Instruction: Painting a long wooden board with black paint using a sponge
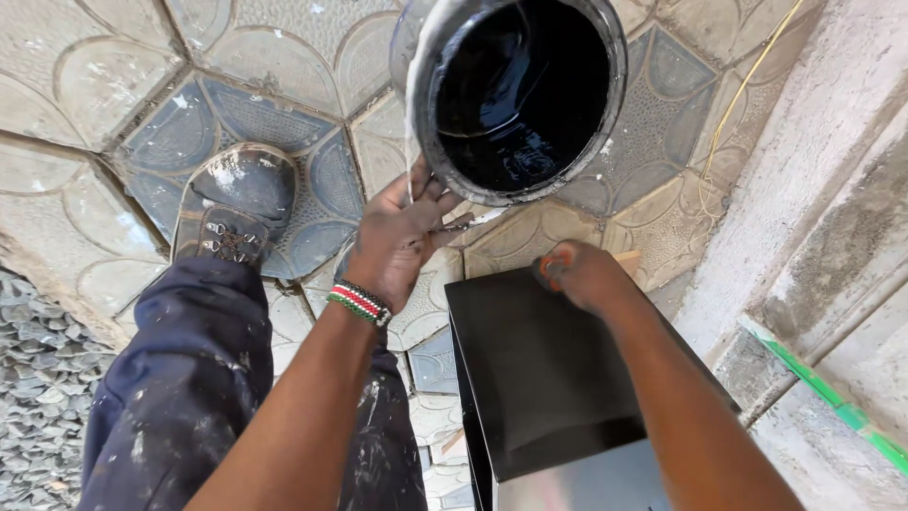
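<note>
The left hand [402, 237] grips the lower rim of a tilted paint bucket [515, 95], its fingers [426, 194] curled up against the rim's edge and closed on it; the bucket holds glossy black paint. The right hand [582, 274] is closed around an orange-handled tool [551, 265], mostly hidden, at the top edge of a black-painted metal box [539, 369] just below the bucket.

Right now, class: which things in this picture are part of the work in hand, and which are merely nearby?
In use:
left hand gripping the bucket of black paint
right hand holding an orange-handled tool, on the black metal box

Merely nearby:
boot
patterned paving
gravel
green tape
</note>
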